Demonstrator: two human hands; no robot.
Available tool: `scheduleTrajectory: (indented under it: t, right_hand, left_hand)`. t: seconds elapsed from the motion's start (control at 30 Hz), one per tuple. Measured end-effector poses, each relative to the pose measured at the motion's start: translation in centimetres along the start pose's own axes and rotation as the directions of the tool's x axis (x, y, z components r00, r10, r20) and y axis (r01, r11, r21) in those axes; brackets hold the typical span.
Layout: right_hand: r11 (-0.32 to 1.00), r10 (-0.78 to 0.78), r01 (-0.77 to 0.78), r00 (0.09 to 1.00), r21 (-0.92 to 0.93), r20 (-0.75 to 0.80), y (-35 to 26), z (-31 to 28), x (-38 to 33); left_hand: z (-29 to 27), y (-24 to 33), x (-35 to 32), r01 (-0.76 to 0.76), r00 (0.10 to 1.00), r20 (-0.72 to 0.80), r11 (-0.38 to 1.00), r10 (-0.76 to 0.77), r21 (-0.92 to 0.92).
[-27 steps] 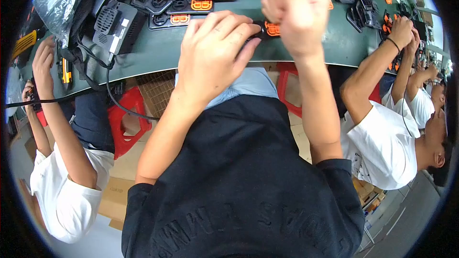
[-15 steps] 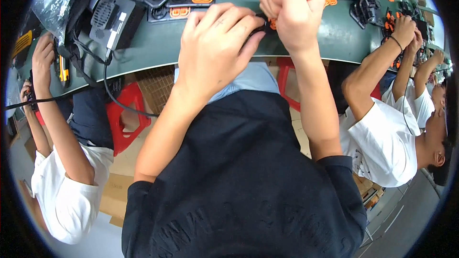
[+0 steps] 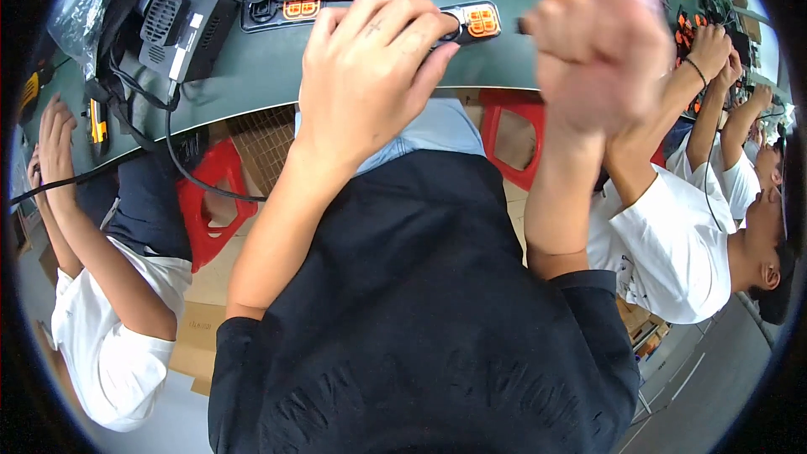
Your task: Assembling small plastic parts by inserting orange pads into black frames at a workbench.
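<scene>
At upper centre, the left hand point(image 3: 370, 76) pinches a black-and-orange part point(image 3: 482, 22), likely steadying it; the blurred right hand point(image 3: 601, 59) curls, contents unclear.

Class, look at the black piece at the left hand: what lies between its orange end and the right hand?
The head view shows bare green table, then a small dark tip, too blurred to name, at the right hand.

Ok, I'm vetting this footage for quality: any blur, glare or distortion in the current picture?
Head view: the right hand is blurred, probably by motion, while the left hand looks fairly sharp; head view: bright glints on the clear plastic; head view: the green table's near edge bows, with black corners.
</scene>
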State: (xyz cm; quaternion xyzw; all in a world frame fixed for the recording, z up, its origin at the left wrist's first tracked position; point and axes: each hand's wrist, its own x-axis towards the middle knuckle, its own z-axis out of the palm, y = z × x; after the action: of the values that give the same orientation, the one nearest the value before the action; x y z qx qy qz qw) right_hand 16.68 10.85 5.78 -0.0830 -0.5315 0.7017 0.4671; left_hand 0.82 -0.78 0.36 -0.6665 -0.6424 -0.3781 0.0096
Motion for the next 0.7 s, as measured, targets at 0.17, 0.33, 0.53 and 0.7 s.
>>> scheduleTrajectory:
  t: [0.17,0.33,0.53,0.7]
  right_hand:
    - [0.999,0.007,-0.008,1.000,-0.032,-0.030,0.8,-1.8,0.7]
    - [0.982,0.104,-0.102,0.995,0.158,-0.005,-0.8,-1.7,2.8]
    - [0.929,0.300,-0.335,0.931,-0.159,-0.206,4.5,-0.1,3.1]
    - [0.983,0.181,-0.183,0.970,0.002,-0.162,-0.4,-4.8,5.6]
  left_hand:
    - [0.4,-0.2,0.1,0.019,1.000,0.004,1.000,-0.019,0.008]
    - [0.3,-0.1,0.2,-0.004,1.000,-0.011,1.000,0.004,0.009]
    - [-0.3,0.0,0.2,0.027,0.999,0.031,1.000,-0.028,0.009]
    - [-0.6,-0.3,0.5,0.022,1.000,0.012,1.000,-0.022,0.006]
